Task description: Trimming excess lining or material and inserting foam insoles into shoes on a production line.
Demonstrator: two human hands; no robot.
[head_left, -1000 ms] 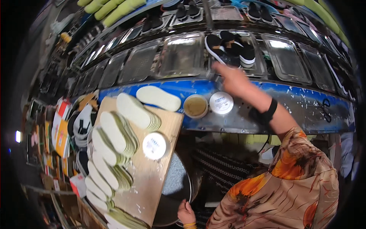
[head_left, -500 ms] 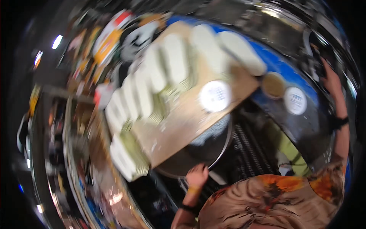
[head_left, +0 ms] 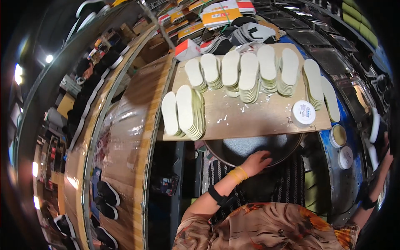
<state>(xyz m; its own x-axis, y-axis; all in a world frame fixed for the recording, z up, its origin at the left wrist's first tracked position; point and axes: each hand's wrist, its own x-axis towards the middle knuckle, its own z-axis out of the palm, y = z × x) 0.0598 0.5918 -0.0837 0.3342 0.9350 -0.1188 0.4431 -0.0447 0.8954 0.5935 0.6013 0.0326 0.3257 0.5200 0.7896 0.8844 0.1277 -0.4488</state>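
Note:
My left hand [head_left: 256, 162] hovers at the near rim of a round metal basin [head_left: 296, 146], its fingers loosely bent and apart, with nothing in them. Pale bluish-white material [head_left: 254, 146] lies inside the basin, which sits over my lap partly under a wooden board. My right hand [head_left: 387, 151] reaches out to the far right edge, beside dark shoes with white soles [head_left: 373, 125]. Its fingers are lost in the dark rim, so its hold is hidden. Several stacks of white insoles [head_left: 248, 73] stand along the board [head_left: 250, 121].
A white round-lidded tub [head_left: 303, 113] sits on the board's right corner. On the blue surface beyond stand an open tub of tan paste [head_left: 338, 136] and a white lid [head_left: 345, 157]. A plastic-wrapped shelf [head_left: 125, 116] runs along the left; metal racks [head_left: 329, 58] line the right.
The view has swung, and the picture is sharper now. My left hand has moved from the basin's outer side to over its near rim. My right arm still reaches to the far right.

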